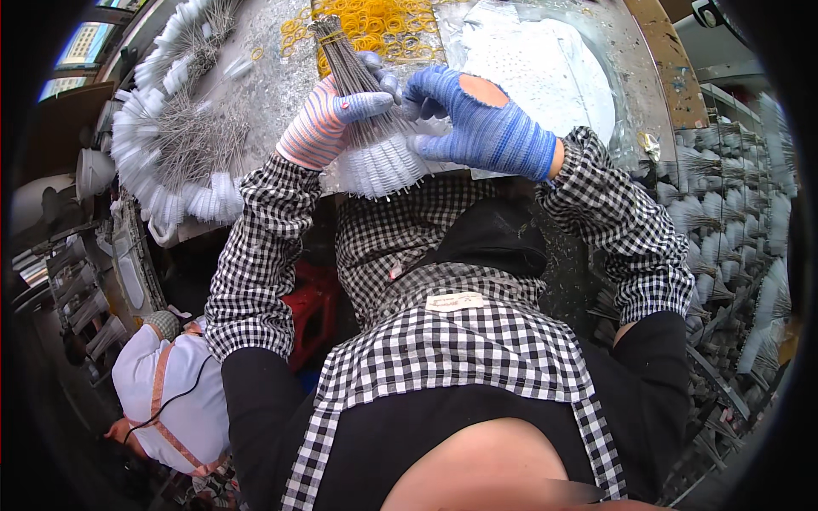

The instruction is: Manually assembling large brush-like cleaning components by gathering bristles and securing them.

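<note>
The bundle of thin wire brushes (362,111) lay between both hands, its long axis running from white bristle heads at the table's (545,51) near edge up to a yellow-banded tip. The left hand (328,119) was clenched around the stems; the right hand (481,123) pressed just beside the bristles, grip unclear. Yellow rubber bands (383,21) lay beyond the bundle.

Rubber bands (375,21) behind brush bundle (362,111)
</note>
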A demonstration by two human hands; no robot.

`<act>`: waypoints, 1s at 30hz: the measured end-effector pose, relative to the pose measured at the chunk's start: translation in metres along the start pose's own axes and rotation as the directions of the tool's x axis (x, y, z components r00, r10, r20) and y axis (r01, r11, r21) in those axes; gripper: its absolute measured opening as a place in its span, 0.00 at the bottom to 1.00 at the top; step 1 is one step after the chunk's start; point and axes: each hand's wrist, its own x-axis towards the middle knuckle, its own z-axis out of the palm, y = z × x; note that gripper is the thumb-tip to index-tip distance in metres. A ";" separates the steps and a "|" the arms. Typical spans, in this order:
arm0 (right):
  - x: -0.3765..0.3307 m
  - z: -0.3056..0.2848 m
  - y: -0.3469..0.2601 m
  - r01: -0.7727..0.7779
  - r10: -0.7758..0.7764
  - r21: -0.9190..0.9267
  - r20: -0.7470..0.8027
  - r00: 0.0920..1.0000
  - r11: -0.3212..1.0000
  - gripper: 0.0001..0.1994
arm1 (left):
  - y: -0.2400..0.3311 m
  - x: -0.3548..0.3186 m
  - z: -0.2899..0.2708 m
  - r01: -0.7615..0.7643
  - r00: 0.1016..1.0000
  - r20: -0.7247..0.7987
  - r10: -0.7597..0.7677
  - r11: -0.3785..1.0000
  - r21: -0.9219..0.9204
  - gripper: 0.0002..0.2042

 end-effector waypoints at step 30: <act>0.009 -0.004 0.000 -0.194 0.206 -0.125 0.091 0.974 0.973 0.21 | 0.003 0.041 -0.005 -0.189 0.959 0.175 0.222 0.964 -0.188 0.25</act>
